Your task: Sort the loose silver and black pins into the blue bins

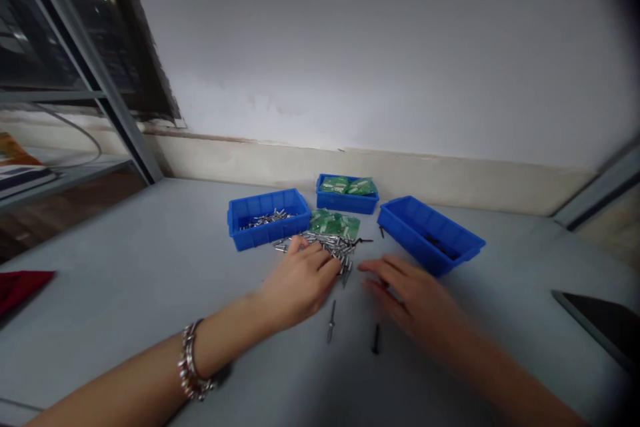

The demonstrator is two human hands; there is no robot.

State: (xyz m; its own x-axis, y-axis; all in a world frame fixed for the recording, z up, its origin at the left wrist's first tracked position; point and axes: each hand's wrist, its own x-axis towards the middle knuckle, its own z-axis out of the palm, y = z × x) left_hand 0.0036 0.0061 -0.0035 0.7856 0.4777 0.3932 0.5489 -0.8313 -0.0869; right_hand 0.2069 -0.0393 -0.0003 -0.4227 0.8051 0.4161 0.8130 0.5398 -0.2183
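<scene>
Flanking the blind-rivet pile [344, 247]: left hand [303, 283] nearer

In the head view, the pile is partly covered by the left hand's curled fingers; whether anything is gripped cannot be told. The blurred right hand [414, 297] is held just right, fingers parted, nothing seen between. A loose blind rivet [331, 321] is laid nearer the wearer, long axis pointing towards the pile.

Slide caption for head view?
Left hand at a pile of silvery pins, right hand nearby, three blue bins beyond.
</scene>
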